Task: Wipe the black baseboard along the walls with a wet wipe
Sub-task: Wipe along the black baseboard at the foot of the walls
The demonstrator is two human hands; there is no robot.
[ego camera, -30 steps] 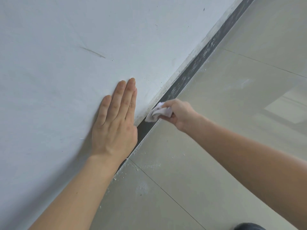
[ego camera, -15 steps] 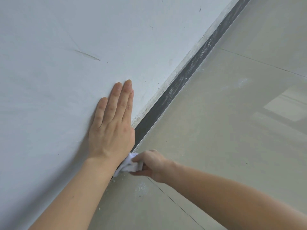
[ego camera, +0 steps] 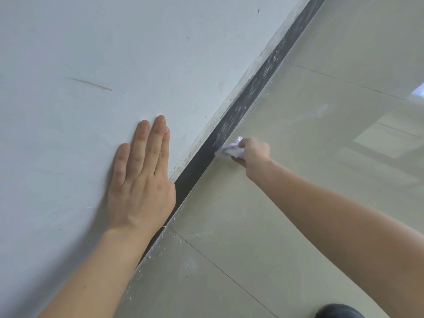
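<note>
Head view: left hand (ego camera: 141, 191) is lying flat on wall (ego camera: 91, 53), fingers straight. Right hand (ego camera: 253, 151) is gripping wet wipe (ego camera: 231, 149), pressing it vs black baseboard (ego camera: 238, 104) w/ floor (ego camera: 298, 180) just beside, far-right of left hand.

The wall (ego camera: 114, 53) fills the left and upper part of the view, and the floor (ego camera: 298, 191) lies to the right and below. Between them the baseboard (ego camera: 250, 90) runs along the foot of the wall, from lower left to upper right. The left hand (ego camera: 140, 187) lies flat on the wall just left of the baseboard, its fingers (ego camera: 160, 134) pointing up along the wall. Farther along, to the right, the right hand (ego camera: 253, 151) holds the wet wipe (ego camera: 230, 149) against the baseboard's lower edge, where it meets the floor. The two hands are apart. A tile joint (ego camera: 218, 269) crosses the floor from the baseboard toward the lower right.
</note>
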